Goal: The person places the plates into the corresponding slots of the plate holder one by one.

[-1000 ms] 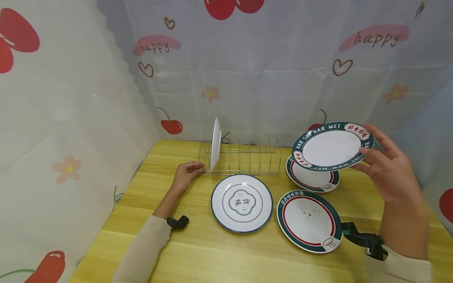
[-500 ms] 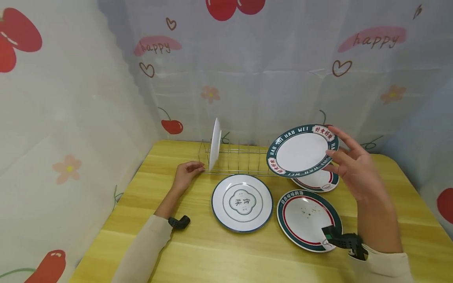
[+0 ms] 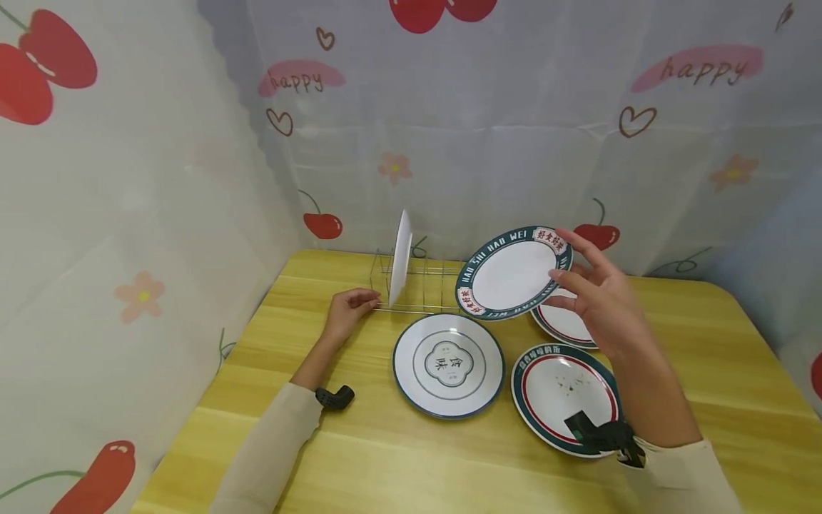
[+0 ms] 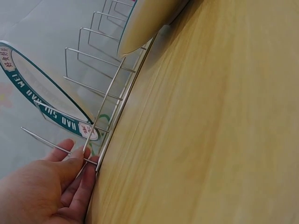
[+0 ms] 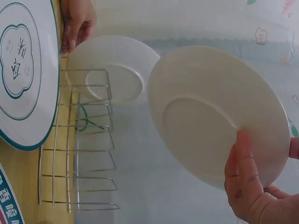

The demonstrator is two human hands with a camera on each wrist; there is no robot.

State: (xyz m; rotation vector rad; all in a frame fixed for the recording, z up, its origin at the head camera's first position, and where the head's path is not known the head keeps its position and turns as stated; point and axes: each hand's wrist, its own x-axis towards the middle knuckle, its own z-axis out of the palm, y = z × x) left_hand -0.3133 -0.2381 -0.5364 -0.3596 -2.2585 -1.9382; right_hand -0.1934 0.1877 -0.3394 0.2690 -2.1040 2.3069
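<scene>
My right hand (image 3: 594,296) pinches the right edge of a green-rimmed plate (image 3: 510,275), holding it tilted in the air over the right part of a wire dish rack (image 3: 424,289). The right wrist view shows that plate's white underside (image 5: 210,116), fingers spread against it. With fingers and thumb my left hand (image 3: 347,314) grips the rack's near left corner; in the left wrist view the wire end (image 4: 93,161) lies between its fingertips. Another plate (image 3: 401,260) stands upright in the rack near its left end, its patterned face (image 4: 46,93) seen from the left wrist.
A blue-rimmed white plate (image 3: 448,400) lies flat in front of the rack. Right of it lies a green-and-red-rimmed plate (image 3: 546,400) with brown specks, and a similar plate (image 3: 568,325) behind, partly covered by my right hand. A cherry-print curtain (image 3: 501,171) hangs behind the wooden table (image 3: 411,464).
My right hand has carried the green-rimmed plate leftward, from above the back right plate to the rack. The left hand keeps its hold on the rack's corner.
</scene>
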